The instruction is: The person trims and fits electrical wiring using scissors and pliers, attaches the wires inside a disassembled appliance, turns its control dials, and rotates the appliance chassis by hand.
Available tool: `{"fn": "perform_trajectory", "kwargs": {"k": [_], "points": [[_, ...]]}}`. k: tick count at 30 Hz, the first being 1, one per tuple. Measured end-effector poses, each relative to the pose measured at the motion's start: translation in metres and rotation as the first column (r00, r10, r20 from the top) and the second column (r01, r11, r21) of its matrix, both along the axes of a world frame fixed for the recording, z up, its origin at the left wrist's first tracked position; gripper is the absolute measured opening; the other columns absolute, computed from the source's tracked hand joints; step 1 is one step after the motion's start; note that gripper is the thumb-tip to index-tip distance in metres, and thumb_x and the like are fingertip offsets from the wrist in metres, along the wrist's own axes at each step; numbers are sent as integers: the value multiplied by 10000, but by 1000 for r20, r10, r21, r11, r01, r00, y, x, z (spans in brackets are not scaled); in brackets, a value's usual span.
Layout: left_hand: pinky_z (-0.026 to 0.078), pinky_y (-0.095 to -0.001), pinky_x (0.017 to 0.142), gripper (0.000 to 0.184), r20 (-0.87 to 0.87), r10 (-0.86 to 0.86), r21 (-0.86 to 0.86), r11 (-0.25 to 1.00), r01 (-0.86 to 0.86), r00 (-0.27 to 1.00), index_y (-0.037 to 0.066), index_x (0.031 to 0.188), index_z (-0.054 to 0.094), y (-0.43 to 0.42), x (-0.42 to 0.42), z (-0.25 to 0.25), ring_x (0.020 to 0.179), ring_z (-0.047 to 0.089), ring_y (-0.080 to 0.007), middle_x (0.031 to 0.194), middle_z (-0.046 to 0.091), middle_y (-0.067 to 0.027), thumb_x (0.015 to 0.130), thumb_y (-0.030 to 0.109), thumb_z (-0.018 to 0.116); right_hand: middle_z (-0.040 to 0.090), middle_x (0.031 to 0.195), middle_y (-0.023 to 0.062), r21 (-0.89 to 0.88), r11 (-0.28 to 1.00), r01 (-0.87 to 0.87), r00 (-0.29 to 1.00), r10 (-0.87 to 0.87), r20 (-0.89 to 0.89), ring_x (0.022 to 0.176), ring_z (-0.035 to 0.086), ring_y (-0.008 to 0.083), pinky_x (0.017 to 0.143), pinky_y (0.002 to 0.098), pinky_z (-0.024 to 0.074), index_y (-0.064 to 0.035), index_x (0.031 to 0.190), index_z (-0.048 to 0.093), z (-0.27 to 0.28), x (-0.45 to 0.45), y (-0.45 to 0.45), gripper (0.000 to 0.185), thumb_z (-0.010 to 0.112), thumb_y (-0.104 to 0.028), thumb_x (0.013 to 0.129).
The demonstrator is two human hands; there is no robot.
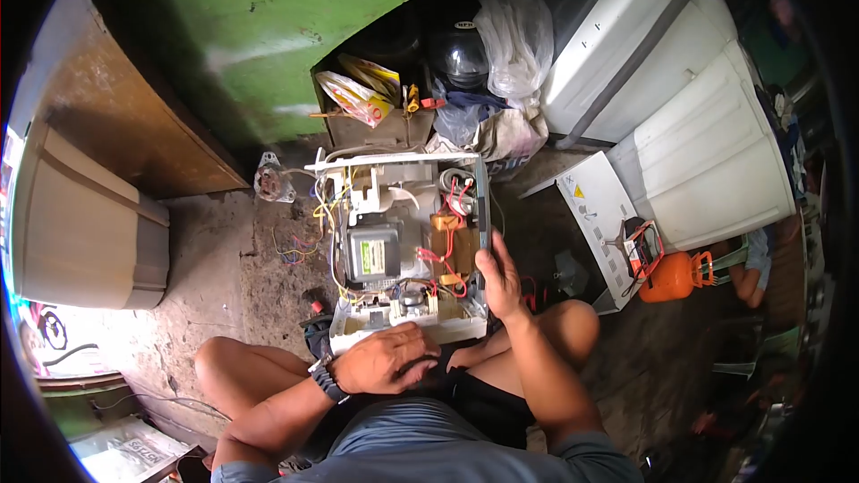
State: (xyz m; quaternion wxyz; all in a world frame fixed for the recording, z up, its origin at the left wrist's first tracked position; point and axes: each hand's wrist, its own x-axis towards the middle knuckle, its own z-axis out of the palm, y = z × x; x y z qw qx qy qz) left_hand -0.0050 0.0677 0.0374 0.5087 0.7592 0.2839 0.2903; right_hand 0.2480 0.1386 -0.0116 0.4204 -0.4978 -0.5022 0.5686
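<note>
An opened microwave oven [407, 241] sits in front of my crossed legs, its wiring and parts exposed. Inside are a boxy transformer [373, 253] with a label and red wires [447, 266] near the right side. My left hand [386, 360], below a dark wristwatch [329, 381], is at the oven's near edge with its fingers curled under. What those fingers hold, if anything, is hidden. On the right, my right hand [503, 279] rests against the dark front panel [483, 224], fingers stretched out along it.
A metal casing [598, 206] stands to the right, beside an orange gas cylinder [671, 277]. A loose motor-like part [272, 181] and thin wires [293, 246] lie left of the oven. Plastic bags [514, 40] fill the back. Another person's arm [750, 282] shows at far right.
</note>
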Motion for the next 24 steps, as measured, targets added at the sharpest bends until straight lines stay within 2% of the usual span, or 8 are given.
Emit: {"fn": "perform_trajectory", "kwargs": {"k": [2,4,7,10,16,18,22,24], "points": [[535,-408,828,217,61,36,-43,999,-34,997,37,1070,665,18,-2,4,913,641,-335,984,656,-142,870,107,710,490,1456,81,-60,998,17,1000,-18,-4,1327,435,162,1134,316,309,-6,1493,416,-5,-2,17,509,512,-250,1057],[534,-410,816,222,81,40,-49,998,-36,996,32,1067,659,37,-3,2,909,646,-344,974,657,-154,867,106,720,557,1351,47,3,1000,7,1000,-7,25,1226,481,126,1066,288,364,1,1447,473,-7,-5,38,465,526,-248,1057],[527,-415,830,244,93,25,-68,997,-18,995,24,1080,655,62,-9,0,925,647,-346,981,664,-151,874,135,723,597,1238,0,-57,998,32,999,-33,-18,1108,500,86,995,264,396,-12,1412,526,-18,-9,63,437,558,-258,1051],[515,-416,858,265,106,20,-103,995,-9,994,18,1089,651,86,-15,-5,950,643,-355,995,666,-157,869,144,726,597,1289,3,-118,993,15,1000,-16,-6,1134,525,80,1011,249,402,-9,1440,506,-28,-8,88,482,569,-281,1047],[506,-430,902,289,66,53,-52,997,-50,996,16,1096,640,116,-21,-15,996,633,-373,1021,663,-166,870,170,729,606,1265,-12,-154,988,21,1000,-23,-13,1139,518,73,1015,246,393,-15,1398,557,-40,-17,122,496,617,-331,1021],[510,-431,904,293,72,63,-57,997,-59,995,15,1098,635,125,-23,-15,999,639,-372,1027,666,-166,871,178,725,620,1174,-32,-141,987,79,996,-75,37,1068,514,67,973,245,405,-34,1371,582,-44,-20,132,428,580,-304,1039],[519,-427,899,299,62,78,-31,997,-76,995,14,1097,632,147,-24,-24,997,652,-359,1039,673,-164,877,193,725,626,1209,-19,-192,980,62,994,-43,99,1108,524,71,1003,251,402,-30,1371,585,-41,-23,155,451,602,-318,1026],[521,-425,893,294,67,58,-196,980,-43,996,19,1100,632,152,-26,-23,997,655,-358,1040,674,-161,880,192,725,628,1218,-15,-185,979,86,994,-72,81,1118,526,76,1010,253,399,-28,1369,586,-45,-25,153,454,601,-325,1026]]}}
